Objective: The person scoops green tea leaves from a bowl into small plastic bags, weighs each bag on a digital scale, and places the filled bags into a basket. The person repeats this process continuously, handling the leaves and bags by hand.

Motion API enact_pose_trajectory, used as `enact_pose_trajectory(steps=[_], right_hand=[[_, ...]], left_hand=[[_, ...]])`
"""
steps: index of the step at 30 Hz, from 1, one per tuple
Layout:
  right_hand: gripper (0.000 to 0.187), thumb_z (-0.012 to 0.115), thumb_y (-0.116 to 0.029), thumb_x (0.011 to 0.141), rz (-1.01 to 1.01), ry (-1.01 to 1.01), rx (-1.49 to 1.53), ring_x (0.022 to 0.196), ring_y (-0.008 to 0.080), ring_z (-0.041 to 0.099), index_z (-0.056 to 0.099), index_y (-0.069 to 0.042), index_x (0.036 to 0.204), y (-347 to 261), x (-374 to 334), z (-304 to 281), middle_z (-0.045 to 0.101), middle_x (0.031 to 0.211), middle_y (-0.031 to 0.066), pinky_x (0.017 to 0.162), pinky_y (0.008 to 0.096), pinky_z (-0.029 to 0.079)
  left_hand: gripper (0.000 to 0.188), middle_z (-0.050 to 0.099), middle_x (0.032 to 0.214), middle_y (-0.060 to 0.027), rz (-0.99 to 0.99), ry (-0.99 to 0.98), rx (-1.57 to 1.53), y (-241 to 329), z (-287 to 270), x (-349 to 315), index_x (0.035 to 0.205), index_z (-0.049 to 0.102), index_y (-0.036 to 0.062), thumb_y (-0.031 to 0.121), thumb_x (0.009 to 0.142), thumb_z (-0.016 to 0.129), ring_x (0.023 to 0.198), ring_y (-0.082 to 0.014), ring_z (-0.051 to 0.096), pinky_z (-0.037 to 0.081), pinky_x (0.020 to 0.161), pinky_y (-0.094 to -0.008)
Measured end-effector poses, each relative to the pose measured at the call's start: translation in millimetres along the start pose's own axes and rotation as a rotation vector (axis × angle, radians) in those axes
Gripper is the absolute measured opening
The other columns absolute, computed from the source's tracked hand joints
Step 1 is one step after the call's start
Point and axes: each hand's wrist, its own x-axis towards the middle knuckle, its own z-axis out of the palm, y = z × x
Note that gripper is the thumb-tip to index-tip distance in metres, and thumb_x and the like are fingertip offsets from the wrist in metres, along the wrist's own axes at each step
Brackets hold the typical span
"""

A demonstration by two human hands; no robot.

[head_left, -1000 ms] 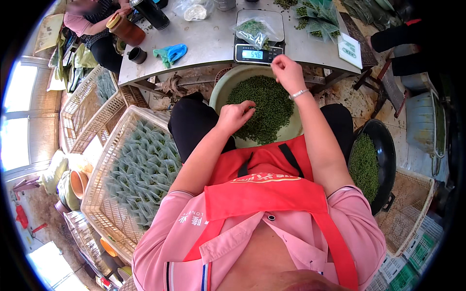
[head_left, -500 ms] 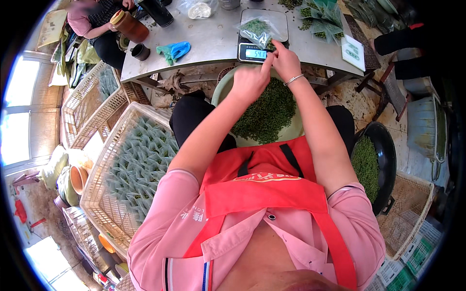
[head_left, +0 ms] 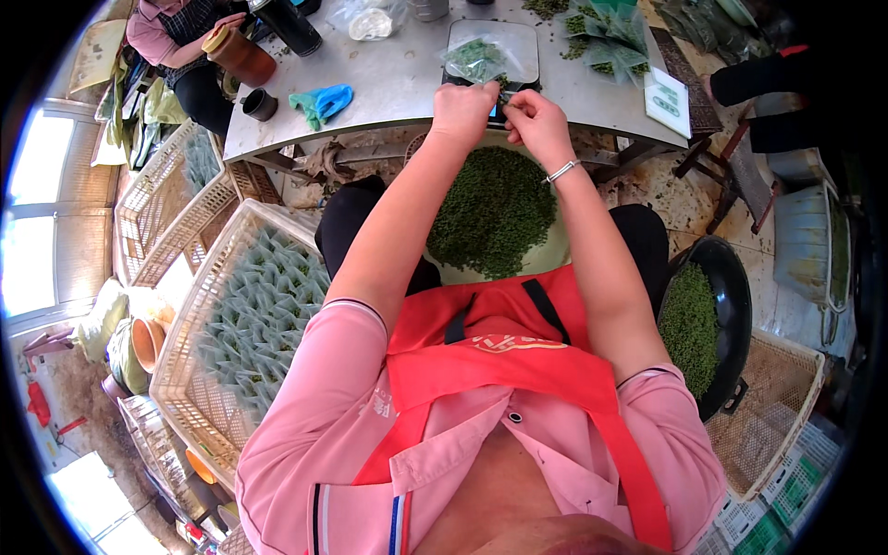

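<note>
One clear bag, crinkled, green grains inside; one scale beneath; left hand at bag's edge, right hand curled; cannot tell whether either grips.

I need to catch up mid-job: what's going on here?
The left hand and right hand are close together by the near end of a partly filled clear bag, which lies on the scale; whether either grips it is hard to tell. Below, a basin holds loose green pieces, and a crate of filled bags stands to the left.
</note>
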Motion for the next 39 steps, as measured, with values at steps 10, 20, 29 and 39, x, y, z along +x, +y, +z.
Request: enact_pose_trajectory(steps=[10,20,29,39], right_hand=[[0.01,0.06,-0.013,0.085,0.108,-0.062,0.151,0.049,0.0093,0.056,0.057,-0.003,0.085,12,-34,-8,0.06,0.065,0.0037,0.043,0.0227,0.045],[0.014,0.062,-0.016,0.085,-0.076,-0.118,-0.071,0.059,0.0055,0.056,0.065,-0.005,0.094,8,-39,8,0.06,0.072,-0.0013,0.053,0.0199,0.046],[0.026,0.059,-0.014,0.082,-0.439,0.138,-0.491,0.08,0.0194,0.064,0.063,-0.009,0.107,5,3,0,0.06,0.112,0.0058,0.07,0.0289,0.051],[0.013,0.052,-0.017,0.084,-0.737,0.01,-1.13,0.076,0.0264,0.063,0.061,-0.011,0.091,-45,32,41,0.058,0.109,0.0019,0.061,0.0385,0.052]], left_hand=[[0.029,0.06,0.059,-0.0033,-0.054,0.107,-0.252,9,-37,-64,0.109,0.058,0.0236,0.025,0.08,0.061,0.05,-0.0244,0.06,0.046,0.044,-0.0363],[0.02,0.066,0.071,-0.0051,-0.511,-0.052,-0.502,-43,-27,-135,0.098,0.064,0.018,0.03,0.083,0.059,0.066,-0.0254,0.064,0.05,0.058,-0.0378],[0.022,0.069,0.075,0.0,-0.639,-0.107,-0.635,-37,-21,-134,0.103,0.063,0.0156,0.028,0.086,0.057,0.057,-0.0114,0.064,0.048,0.056,-0.0251],[0.039,0.066,0.074,-0.0055,-0.321,0.48,-0.217,-59,-10,-96,0.106,0.057,0.0109,0.027,0.073,0.069,0.067,-0.0249,0.065,0.049,0.061,-0.0361]])
